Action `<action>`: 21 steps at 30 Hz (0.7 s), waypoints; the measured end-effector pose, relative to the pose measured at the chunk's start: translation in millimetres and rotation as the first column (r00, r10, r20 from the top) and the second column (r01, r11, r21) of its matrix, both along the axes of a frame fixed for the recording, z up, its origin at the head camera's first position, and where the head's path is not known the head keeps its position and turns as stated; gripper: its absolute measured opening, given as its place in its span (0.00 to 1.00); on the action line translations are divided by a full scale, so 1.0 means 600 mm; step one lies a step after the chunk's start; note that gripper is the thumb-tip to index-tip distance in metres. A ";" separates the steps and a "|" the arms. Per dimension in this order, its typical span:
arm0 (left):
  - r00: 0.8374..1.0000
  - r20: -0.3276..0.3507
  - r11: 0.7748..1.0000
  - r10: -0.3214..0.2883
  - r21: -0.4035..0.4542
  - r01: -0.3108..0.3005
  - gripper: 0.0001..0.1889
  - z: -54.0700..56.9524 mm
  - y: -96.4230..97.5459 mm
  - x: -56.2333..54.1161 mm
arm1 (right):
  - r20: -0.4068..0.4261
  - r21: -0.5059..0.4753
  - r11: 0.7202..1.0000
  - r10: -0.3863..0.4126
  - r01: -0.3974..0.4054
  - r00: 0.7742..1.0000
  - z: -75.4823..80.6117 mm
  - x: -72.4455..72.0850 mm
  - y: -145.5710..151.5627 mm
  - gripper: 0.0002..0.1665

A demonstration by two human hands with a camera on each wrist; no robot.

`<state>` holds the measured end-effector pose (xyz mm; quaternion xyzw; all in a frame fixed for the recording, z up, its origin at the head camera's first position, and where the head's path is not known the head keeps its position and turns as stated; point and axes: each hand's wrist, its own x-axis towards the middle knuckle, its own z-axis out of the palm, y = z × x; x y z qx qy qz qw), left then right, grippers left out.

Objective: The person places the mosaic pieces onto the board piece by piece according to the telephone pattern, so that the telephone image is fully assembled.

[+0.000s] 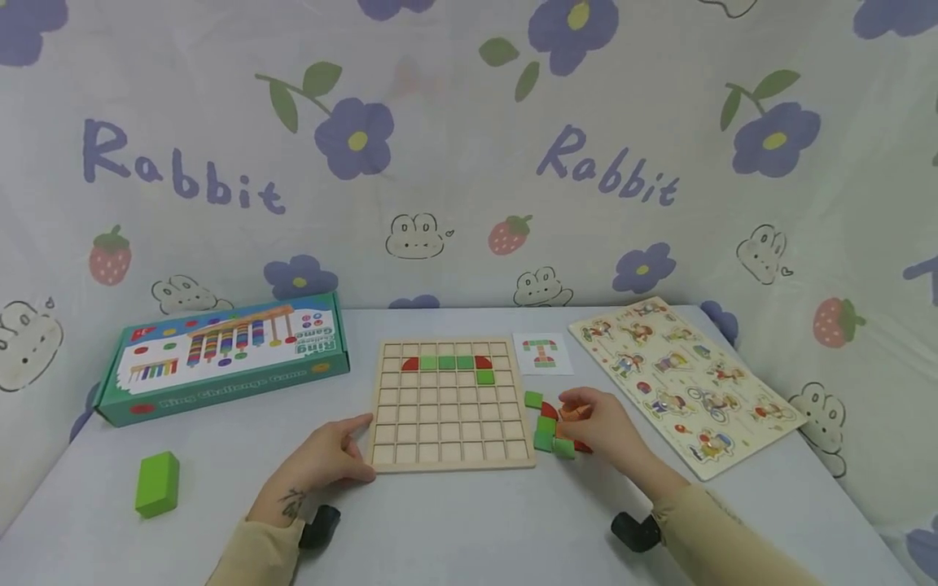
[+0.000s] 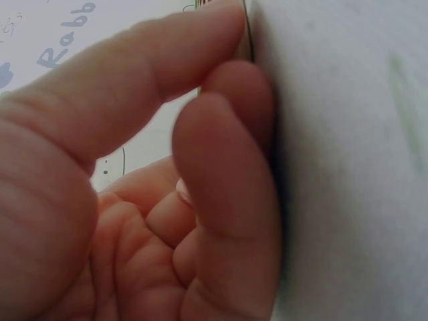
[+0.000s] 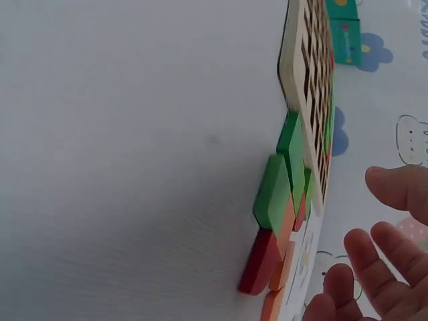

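A wooden grid board (image 1: 440, 468) lies mid-table with a row of pieces: a red quarter-round (image 1: 410, 364), several green squares (image 1: 447, 363) and another red quarter-round (image 1: 483, 362). One more green square (image 1: 485, 377) sits below the right end. My left hand (image 1: 326, 456) rests at the board's lower left, thumb by the corner and index fingertip at the left edge, other fingers bent under. My right hand (image 1: 601, 423) hovers over loose blocks right of the board, fingers apart and nothing between them. Among these are a green block (image 3: 273, 190) and a red one (image 3: 261, 262).
A pattern card (image 1: 545, 358) lies at the board's upper right. Farther right is a wooden picture puzzle (image 1: 677, 366). At the back left stands a ring game box (image 1: 227, 358), with a green block (image 1: 157, 484) in front of it. Behind hangs a printed cloth (image 1: 469, 163).
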<state>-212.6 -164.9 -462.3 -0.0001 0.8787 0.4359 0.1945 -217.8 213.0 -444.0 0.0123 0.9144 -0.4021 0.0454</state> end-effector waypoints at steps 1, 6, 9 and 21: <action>1.000 -0.001 1.000 0.001 0.000 -0.001 0.44 0.000 0.000 0.000 | -0.007 0.015 1.000 0.010 -0.009 1.000 0.000 -0.010 -0.004 0.25; 1.000 -0.002 1.000 0.006 0.016 -0.006 0.44 0.000 0.000 0.000 | 0.014 0.127 0.992 0.013 -0.014 1.000 -0.007 -0.053 -0.025 0.25; 1.000 0.000 1.000 0.009 0.020 -0.009 0.45 -0.001 0.000 0.001 | 0.073 0.169 0.986 -0.011 -0.001 0.997 -0.013 -0.067 -0.036 0.25; 1.000 0.003 1.000 0.010 0.011 -0.010 0.44 -0.002 -0.001 0.000 | 0.138 0.221 0.975 0.002 -0.033 0.990 -0.023 -0.096 -0.050 0.21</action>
